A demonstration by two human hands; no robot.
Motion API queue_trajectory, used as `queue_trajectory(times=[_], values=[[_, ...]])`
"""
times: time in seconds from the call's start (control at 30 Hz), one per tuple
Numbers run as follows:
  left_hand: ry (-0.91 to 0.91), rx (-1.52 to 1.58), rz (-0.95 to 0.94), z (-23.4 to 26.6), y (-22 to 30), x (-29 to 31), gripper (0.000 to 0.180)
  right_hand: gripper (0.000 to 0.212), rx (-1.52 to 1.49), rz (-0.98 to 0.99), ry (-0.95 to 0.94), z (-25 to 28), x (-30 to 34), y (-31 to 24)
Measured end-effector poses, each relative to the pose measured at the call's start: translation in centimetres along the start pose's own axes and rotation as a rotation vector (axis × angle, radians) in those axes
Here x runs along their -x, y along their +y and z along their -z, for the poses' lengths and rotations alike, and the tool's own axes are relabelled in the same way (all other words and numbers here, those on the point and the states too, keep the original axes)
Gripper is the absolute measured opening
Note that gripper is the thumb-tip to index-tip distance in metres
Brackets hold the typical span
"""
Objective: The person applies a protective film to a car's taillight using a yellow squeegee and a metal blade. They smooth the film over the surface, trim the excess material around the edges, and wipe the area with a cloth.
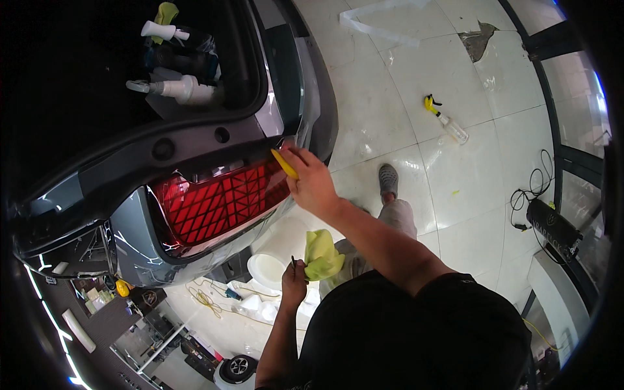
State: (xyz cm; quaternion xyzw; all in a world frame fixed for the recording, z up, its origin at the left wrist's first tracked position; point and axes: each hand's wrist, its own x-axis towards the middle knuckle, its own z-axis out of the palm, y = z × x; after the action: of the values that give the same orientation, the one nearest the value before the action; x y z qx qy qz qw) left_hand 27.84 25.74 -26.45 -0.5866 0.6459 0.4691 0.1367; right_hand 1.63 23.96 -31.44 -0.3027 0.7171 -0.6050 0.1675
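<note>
My right hand (313, 184) reaches out to the car's red tail light (224, 205), at its right end. Its fingers close round a flat yellow squeegee (285, 164), which is against the upper corner of the light. Some clear film (290, 140) shows by the fingertips. Closer to my body, my left hand (294, 283) grips a yellow-green cloth (323, 255), bunched up. A thin dark object (293, 260) also sticks up from those fingers; its kind I cannot make out.
The open trunk holds white spray bottles (185, 90) and another cloth (166, 13). A spray bottle with a yellow head (453, 129) lies on the tiled floor. A white bucket (265, 269) stands below the bumper. Black cable (536, 179) lies at right.
</note>
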Motion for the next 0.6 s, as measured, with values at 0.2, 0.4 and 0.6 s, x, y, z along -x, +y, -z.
queue_trajectory(times=[0.2, 0.4, 0.6], values=[[0.005, -0.055, 0.022, -0.1, -2.7, 0.1, 0.041, 0.034, 0.110, -0.085, -0.028, 2.1, -3.3, 3.2], [-0.017, -0.104, 0.008, -0.9, -1.3, -0.5, 0.043, 0.038, 0.149, -0.053, -0.032, 1.3, -3.4, 3.4], [-0.009, -0.066, 0.028, -1.7, -0.5, -0.5, 0.038, 0.030, 0.033, 0.119, 0.087, 0.3, -1.7, 2.0]])
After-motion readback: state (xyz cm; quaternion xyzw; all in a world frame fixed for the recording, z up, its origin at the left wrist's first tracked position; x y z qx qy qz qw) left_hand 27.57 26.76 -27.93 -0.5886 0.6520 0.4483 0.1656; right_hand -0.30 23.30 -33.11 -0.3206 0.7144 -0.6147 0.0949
